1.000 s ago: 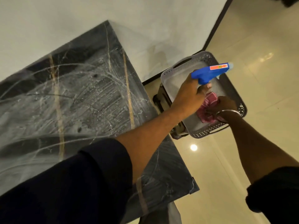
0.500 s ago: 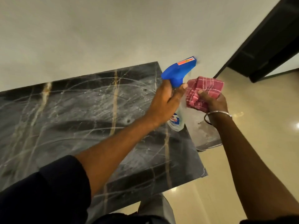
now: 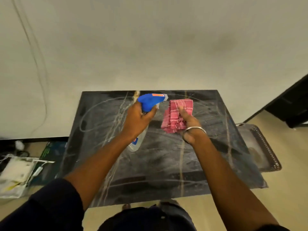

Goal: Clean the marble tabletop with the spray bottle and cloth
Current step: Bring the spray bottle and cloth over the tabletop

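The dark marble tabletop (image 3: pixel 166 164) with pale and gold veins fills the middle of the head view, against a plain wall. My left hand (image 3: pixel 138 120) grips the neck of a clear spray bottle with a blue trigger head (image 3: pixel 150 101), held above the table's far middle with the nozzle pointing right. My right hand (image 3: pixel 189 124) holds a folded red checked cloth (image 3: pixel 176 117) just right of the bottle, above the tabletop. A metal bangle sits on my right wrist.
A grey perforated plastic basket (image 3: pixel 266 152) sits on the floor past the table's right edge. Bags and papers (image 3: pixel 16 174) lie on the floor to the left. A dark door frame (image 3: pixel 291 107) stands at the right. A cable hangs down the wall at upper left.
Both hands lifted the bottle and cloth out of the basket and brought them left over the tabletop. The view swung to face the table squarely.
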`<state>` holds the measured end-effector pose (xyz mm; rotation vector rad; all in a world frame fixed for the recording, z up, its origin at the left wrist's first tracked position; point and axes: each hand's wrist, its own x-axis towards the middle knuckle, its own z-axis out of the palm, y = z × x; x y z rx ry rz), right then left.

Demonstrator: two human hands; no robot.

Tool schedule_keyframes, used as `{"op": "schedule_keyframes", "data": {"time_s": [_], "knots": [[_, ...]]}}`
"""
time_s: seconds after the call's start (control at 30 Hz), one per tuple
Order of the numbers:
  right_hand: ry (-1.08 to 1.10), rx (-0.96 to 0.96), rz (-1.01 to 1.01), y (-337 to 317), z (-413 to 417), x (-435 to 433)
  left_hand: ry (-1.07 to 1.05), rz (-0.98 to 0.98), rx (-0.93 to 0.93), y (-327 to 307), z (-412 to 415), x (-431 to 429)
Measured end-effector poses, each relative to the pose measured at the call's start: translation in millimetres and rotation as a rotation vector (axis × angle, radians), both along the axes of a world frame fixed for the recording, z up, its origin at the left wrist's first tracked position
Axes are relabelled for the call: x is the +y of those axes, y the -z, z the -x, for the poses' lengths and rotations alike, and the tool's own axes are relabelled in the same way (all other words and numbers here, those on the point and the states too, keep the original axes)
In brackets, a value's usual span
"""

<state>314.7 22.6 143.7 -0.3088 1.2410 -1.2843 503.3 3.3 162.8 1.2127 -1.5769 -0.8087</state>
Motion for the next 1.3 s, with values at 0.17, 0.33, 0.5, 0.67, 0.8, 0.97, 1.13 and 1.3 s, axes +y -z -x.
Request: {"op": "schedule_keyframes", "data": {"time_s": [0.17, 0.33, 0.5, 0.67, 0.8, 0.97, 1.13, 1.3], "knots": [[-0.127, 0.134, -0.024, 5.7, -61.1, -9.9, -0.151, -0.048, -0.097, 2.4, -70.8, 9.7], [-0.146, 0.223, -0.007, 7.4, -114.5, -25.1, -0.099, -0.058, -0.218, -5.8, -118.3, 22.3], [-0.244, 0.142, 0.018, 7.5, -156.1, -39.2, -0.186, -0.176, -0.174, -4.1, -163.4, 10.6], [-0.323, 0.011, 0.001, 10.0, -195.3, -58.3, -0.295, -0.234, -0.117, 1.5, -201.3, -8.4], [-0.303, 0.037, 0.01, 11.6, -226.7, -78.6, -0.342, -0.229, -0.136, 12.8, -233.5, -31.6], [-0.239, 0.092, 0.031, 20.0, -278.1, -103.6, -0.37, -0.218, -0.199, 28.2, -282.4, -71.1], [-0.136, 0.116, 0.011, 27.8, -331.5, -119.5, -0.225, -0.154, -0.22, 30.9, -327.3, -109.1], [-0.072, 0.141, -0.02, 30.7, -364.9, -133.6, -0.19, -0.152, -0.269, 35.5, -351.2, -128.4]]}}
